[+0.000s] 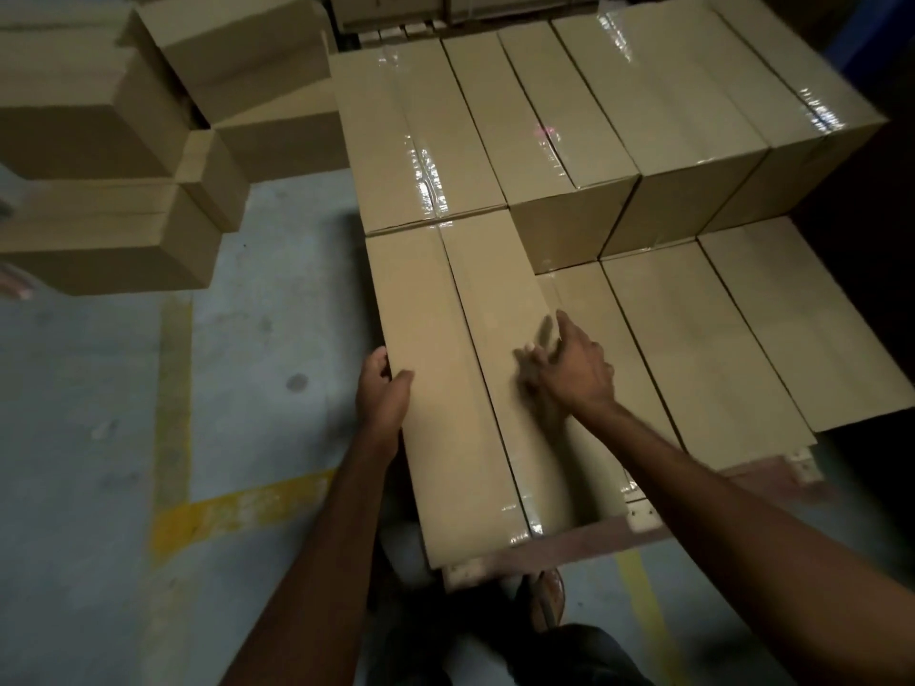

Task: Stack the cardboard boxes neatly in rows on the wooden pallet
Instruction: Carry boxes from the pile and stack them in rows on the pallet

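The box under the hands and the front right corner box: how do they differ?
The held box sits a layer higher, level with the back row; the corner box lies in the bottom layer. The left hand grips the held box and the right hand rests on it; the corner box is untouched. Both are long brown cardboard boxes.

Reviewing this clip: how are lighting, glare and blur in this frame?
Head view: dim overall, darkest at the right edge; tape on the far boxes glares; right hand is motion-blurred, left hand on the near box sharper; left boxes look soft.
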`<control>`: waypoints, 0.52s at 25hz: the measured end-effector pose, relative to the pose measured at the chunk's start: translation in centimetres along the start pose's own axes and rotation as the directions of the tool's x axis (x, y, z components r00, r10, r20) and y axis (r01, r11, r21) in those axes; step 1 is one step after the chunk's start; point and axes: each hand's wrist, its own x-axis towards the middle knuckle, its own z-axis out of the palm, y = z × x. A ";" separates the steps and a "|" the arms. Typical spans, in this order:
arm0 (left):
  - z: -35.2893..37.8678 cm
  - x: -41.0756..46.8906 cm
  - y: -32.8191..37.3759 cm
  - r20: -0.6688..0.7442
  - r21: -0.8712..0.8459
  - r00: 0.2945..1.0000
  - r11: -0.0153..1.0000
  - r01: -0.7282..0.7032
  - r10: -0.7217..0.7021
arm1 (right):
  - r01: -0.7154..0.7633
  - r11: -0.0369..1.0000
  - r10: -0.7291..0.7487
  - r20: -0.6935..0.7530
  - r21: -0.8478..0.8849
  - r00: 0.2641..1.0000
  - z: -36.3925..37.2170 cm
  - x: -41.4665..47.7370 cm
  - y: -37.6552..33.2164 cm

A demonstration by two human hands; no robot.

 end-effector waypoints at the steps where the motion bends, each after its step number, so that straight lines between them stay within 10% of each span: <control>1: -1.1 -1.2 1.0 0.000 -0.009 1.000 1.000 -0.010 0.010 | 0.018 0.999 -0.017 -0.021 0.034 1.000 -0.8 -1.6 -0.5; 13: -23.2 -19.7 3.1 0.081 -0.151 0.956 0.952 -0.268 0.282 | 0.094 0.834 -0.143 0.048 0.544 0.989 -1.4 -28.0 -12.9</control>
